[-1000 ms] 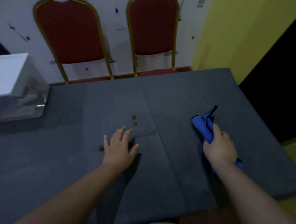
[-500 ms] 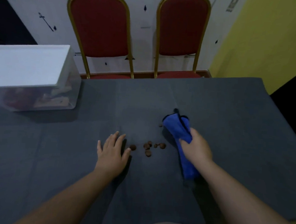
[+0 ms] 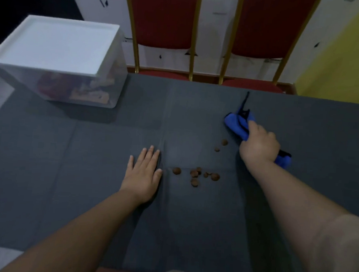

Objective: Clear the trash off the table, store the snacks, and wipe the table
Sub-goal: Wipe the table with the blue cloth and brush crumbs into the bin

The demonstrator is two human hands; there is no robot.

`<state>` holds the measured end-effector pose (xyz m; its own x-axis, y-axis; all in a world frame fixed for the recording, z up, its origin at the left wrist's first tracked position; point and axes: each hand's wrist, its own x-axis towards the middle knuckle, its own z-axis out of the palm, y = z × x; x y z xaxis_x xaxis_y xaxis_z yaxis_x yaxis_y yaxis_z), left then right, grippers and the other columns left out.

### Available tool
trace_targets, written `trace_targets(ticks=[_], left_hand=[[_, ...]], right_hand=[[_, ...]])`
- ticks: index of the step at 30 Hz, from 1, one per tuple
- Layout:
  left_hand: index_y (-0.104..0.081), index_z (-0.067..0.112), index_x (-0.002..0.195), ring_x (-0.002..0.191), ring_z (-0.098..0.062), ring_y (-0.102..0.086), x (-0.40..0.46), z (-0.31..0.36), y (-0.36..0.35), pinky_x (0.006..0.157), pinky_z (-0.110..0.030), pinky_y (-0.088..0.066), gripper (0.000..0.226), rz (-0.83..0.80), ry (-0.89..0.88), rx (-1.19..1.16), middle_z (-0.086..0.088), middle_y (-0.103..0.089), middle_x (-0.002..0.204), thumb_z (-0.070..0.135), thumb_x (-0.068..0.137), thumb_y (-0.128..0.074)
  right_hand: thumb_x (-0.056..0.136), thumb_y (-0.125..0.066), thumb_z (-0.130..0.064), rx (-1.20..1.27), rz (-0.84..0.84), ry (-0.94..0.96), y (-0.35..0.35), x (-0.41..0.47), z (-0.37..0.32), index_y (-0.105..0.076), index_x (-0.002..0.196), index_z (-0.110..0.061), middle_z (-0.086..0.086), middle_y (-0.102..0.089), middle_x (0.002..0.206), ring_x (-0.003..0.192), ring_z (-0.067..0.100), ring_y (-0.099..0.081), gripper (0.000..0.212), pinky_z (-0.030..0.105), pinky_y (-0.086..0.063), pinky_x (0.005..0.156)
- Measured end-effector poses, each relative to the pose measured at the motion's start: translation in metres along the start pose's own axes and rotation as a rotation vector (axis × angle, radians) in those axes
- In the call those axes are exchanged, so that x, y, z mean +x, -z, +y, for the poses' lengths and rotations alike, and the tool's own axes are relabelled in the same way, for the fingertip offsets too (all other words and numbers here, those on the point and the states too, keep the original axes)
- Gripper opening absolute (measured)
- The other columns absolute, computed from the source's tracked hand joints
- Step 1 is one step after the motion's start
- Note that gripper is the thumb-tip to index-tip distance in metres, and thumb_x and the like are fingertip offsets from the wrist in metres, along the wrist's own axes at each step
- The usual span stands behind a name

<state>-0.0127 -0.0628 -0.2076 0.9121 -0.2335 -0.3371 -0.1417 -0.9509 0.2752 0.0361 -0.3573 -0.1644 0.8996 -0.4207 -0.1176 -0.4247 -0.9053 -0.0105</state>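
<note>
My right hand [image 3: 259, 144] grips a bunched blue cloth [image 3: 236, 123] pressed on the dark grey table [image 3: 88, 161], at the right of centre. Several small brown crumbs [image 3: 195, 174] lie in a loose cluster between my hands, and two more crumbs [image 3: 221, 145] sit just left of the cloth. My left hand [image 3: 143, 173] rests flat on the table, fingers slightly spread, holding nothing, just left of the crumb cluster.
A clear plastic storage box [image 3: 76, 87] with a white lid [image 3: 54, 44] stands at the table's back left, snacks visible inside. Two red chairs with gold frames [image 3: 192, 42] stand behind the far edge. A yellow wall [image 3: 347, 62] is at the right.
My right hand swept the cloth left, gathering crumbs beside my left hand, then drew back to the right and farther away. The view panned left, showing more of the box.
</note>
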Motion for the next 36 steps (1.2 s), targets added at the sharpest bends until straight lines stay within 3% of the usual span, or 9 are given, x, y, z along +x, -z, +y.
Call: trace_targets(ticks=[9,13,16,20,25,29,36], left_hand=[[0.009,0.02,0.15,0.145,-0.014,0.016,-0.012,0.002,-0.008,0.116,-0.043,0.012,0.057,0.022,0.031,0.08,0.004,0.014,0.158,0.034,0.101,-0.017],[0.01,0.02,0.15,0.145,-0.013,0.016,-0.02,0.006,-0.013,0.116,-0.042,0.012,0.057,0.033,0.069,0.086,0.004,0.014,0.158,0.035,0.1,-0.015],[0.007,0.02,0.15,0.145,-0.014,0.014,-0.027,0.004,-0.017,0.116,-0.042,0.011,0.059,0.046,0.073,0.095,0.004,0.012,0.159,0.039,0.096,-0.008],[0.007,0.02,0.15,0.145,-0.013,0.014,-0.033,0.004,-0.021,0.116,-0.042,0.011,0.057,0.055,0.083,0.095,0.004,0.012,0.159,0.036,0.1,-0.016],[0.006,0.021,0.15,0.145,-0.013,0.013,-0.033,0.001,-0.02,0.117,-0.042,0.01,0.057,0.048,0.068,0.084,0.005,0.011,0.159,0.037,0.1,-0.017],[0.005,0.022,0.15,0.145,-0.013,0.013,-0.029,-0.008,-0.017,0.117,-0.042,0.009,0.059,0.065,0.05,0.097,0.003,0.011,0.159,0.041,0.1,-0.019],[0.004,0.023,0.15,0.146,-0.015,0.012,-0.016,-0.05,0.003,0.117,-0.039,0.007,0.059,0.046,-0.04,0.122,0.002,0.009,0.159,0.041,0.1,-0.02]], right_hand=[[0.091,-0.051,-0.023,0.077,-0.131,0.46,-0.004,-0.074,-0.048,-0.028,0.143,-0.024,-0.005,-0.041,0.144,0.113,0.026,-0.046,0.057,0.034,-0.042,0.086],[0.091,-0.049,-0.021,0.191,-0.181,0.553,-0.009,-0.098,-0.049,-0.03,0.143,-0.025,-0.005,-0.047,0.139,0.111,0.025,-0.048,0.056,0.033,-0.042,0.085],[0.086,-0.052,-0.015,0.267,-0.088,0.482,-0.001,-0.091,-0.033,-0.04,0.139,-0.021,0.005,-0.055,0.132,0.109,0.033,-0.052,0.055,0.036,-0.044,0.083],[0.084,-0.055,-0.011,0.318,0.071,0.195,0.013,-0.063,0.015,-0.048,0.129,-0.015,0.017,-0.061,0.118,0.1,0.041,-0.055,0.046,0.041,-0.046,0.074],[0.086,-0.05,-0.01,0.198,0.048,-0.029,0.005,-0.058,0.069,-0.044,0.129,-0.01,0.016,-0.059,0.116,0.098,0.039,-0.053,0.043,0.035,-0.039,0.063],[0.086,-0.052,-0.015,0.11,0.015,-0.003,-0.007,-0.074,0.056,-0.042,0.13,-0.011,0.013,-0.055,0.123,0.101,0.038,-0.05,0.045,0.036,-0.041,0.063],[0.088,-0.051,-0.024,0.095,-0.076,0.046,-0.008,-0.118,-0.033,-0.035,0.136,-0.015,0.009,-0.05,0.128,0.108,0.031,-0.049,0.051,0.034,-0.04,0.068]])
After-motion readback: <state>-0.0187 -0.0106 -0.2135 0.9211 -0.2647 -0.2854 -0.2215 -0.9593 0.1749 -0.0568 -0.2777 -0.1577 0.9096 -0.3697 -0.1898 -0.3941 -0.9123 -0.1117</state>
